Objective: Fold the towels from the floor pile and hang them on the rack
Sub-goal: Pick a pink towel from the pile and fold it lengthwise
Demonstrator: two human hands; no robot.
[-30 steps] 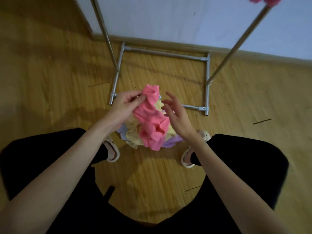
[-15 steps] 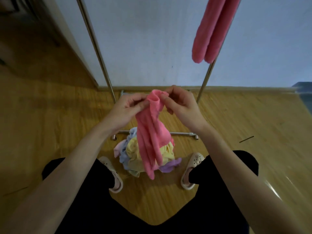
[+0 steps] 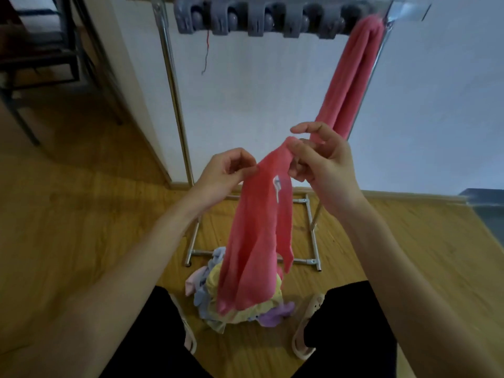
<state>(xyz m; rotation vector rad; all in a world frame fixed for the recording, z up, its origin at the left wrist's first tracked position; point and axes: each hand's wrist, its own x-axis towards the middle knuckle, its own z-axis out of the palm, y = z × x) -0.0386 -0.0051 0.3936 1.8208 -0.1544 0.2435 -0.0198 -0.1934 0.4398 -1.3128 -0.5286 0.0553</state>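
I have the pink towel [image 3: 256, 241] up at chest height, both hands pinching its top edge. My left hand [image 3: 221, 175] has its grip clamped on one corner, thumb against curled fingers. My right hand [image 3: 324, 165] has its grip clamped on the edge just beside it, thumb and middle fingers on the cloth, forefinger sticking out free. The two grips sit close together, so the towel hangs as a bunched, twisted rope, not as a flat sheet. Its lower end dangles right over the pile [image 3: 240, 304] on the floor, and I cannot tell whether it touches.

What could go wrong, as I judge it:

- The right pinch looks shallow. If I pull my hands apart to spread the edge, the cloth may slide out and the towel drops back onto the pile.
- The label [image 3: 276, 186] near the top suggests I may hold a side, not two true corners. Folding from there would give a crooked fold.
- If the tail drags in the pile, it may snag another towel and lift it.
- The rack [image 3: 174, 85] already carries a hung towel [image 3: 351, 75] at its right end. Swinging mine up carelessly could knock that one off the bar.
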